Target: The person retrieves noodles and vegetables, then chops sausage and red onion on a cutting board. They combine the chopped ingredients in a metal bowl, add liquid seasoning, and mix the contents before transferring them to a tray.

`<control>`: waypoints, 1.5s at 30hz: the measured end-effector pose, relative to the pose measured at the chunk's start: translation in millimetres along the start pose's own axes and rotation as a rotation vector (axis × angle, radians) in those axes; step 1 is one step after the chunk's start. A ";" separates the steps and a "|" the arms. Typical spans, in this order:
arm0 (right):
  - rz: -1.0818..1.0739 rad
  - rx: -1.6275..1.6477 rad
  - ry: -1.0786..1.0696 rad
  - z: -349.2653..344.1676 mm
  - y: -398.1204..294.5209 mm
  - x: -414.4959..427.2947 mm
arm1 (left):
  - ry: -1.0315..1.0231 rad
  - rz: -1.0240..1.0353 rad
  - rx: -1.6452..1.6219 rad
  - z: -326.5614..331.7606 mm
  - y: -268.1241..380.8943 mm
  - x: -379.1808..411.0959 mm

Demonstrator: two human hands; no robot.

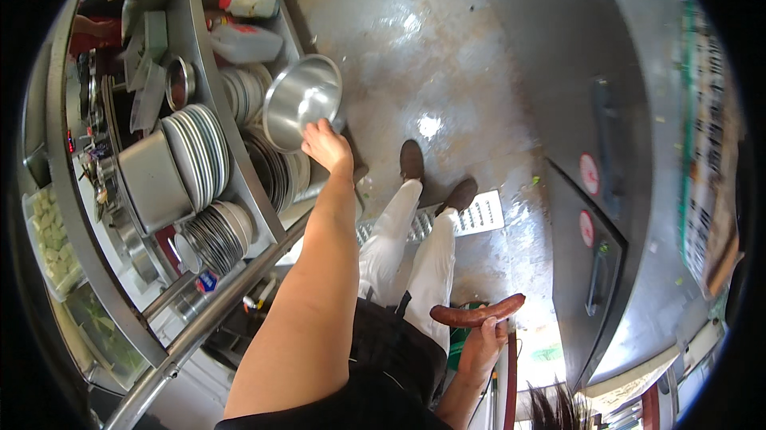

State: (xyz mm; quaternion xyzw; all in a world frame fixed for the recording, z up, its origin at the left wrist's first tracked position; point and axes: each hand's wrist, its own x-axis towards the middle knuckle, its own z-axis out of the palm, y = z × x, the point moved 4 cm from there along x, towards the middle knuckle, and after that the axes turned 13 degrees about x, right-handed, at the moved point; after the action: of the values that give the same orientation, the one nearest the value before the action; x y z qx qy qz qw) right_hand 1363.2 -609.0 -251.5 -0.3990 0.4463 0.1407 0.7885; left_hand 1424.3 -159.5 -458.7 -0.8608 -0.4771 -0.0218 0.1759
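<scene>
My left hand (328, 146) reaches out to a round stainless steel mixing bowl (302, 98) and grips its near rim. The bowl is tilted, its hollow inside turned up towards me, beside the lower shelf of stacked plates. In my right hand (483, 346), low and close to my body, is a browned sausage (477, 312). It lies crosswise over the fingers, and a thin pale piece shows beside the thumb. Whether that piece is a stick I cannot tell.
Steel shelving on the left bears stacked plates (200, 155), more dishes (218, 238) and plastic jugs (246, 43). A metal rail (221, 298) runs along its near end. A steel cabinet (583, 238) with handles stands right. A perforated floor grate (482, 214) lies by my shoes on the wet-looking floor.
</scene>
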 end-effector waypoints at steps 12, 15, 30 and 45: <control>-0.202 0.039 -0.026 55.2 -56.2 -77.6 | -0.716 -0.294 -1.417 -79.8 59.4 99.6; -0.274 0.107 -0.028 83.9 -71.2 -94.5 | -0.998 -0.386 -1.817 -130.0 45.5 123.9; -0.821 0.375 -0.077 92.9 -204.1 -132.1 | -0.248 0.719 -1.482 -450.3 45.1 170.3; -1.051 0.381 -0.006 59.6 -350.6 -108.6 | 0.536 1.642 -1.140 -564.3 259.6 50.0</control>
State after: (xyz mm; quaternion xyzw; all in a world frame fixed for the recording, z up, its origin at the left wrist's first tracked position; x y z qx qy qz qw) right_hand 1540.1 -774.5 30.6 -0.4180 0.2029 -0.3532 0.8120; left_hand 1740.3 -426.7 7.3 -0.8436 0.3929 -0.3088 -0.1967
